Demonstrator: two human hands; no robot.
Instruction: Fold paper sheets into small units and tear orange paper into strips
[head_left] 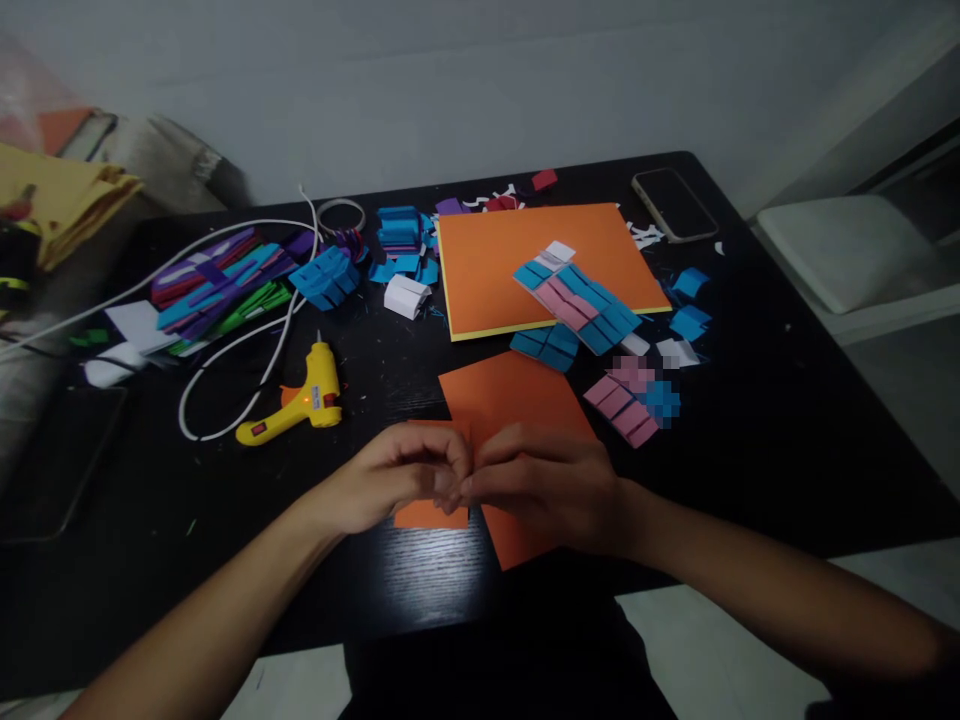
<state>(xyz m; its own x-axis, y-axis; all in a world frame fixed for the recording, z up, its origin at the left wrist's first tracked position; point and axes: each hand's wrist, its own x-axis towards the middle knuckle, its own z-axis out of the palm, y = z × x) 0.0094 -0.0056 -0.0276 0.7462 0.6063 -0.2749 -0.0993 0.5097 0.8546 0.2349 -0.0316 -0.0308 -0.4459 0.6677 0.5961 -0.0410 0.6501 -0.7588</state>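
Observation:
My left hand (405, 477) and my right hand (551, 480) meet fingertip to fingertip above the front of the table. Both are closed in a pinch, and whatever is between the fingers is too small or too hidden to make out. Under my left hand lies a small orange paper piece (431, 515). A larger orange sheet (517, 390) lies at an angle beneath my right hand, partly covered by it. Left of the hands rests a yellow glue gun (311, 398), its nozzle pointing away from me.
A stack of orange and yellow sheets (525, 240) lies behind, with a pink and blue folded-paper strip (577, 300) on it. Folded blue pieces (326, 278), a white cable (191, 385), bundled coloured paper strips (225, 285) and a phone (675, 205) surround the work area.

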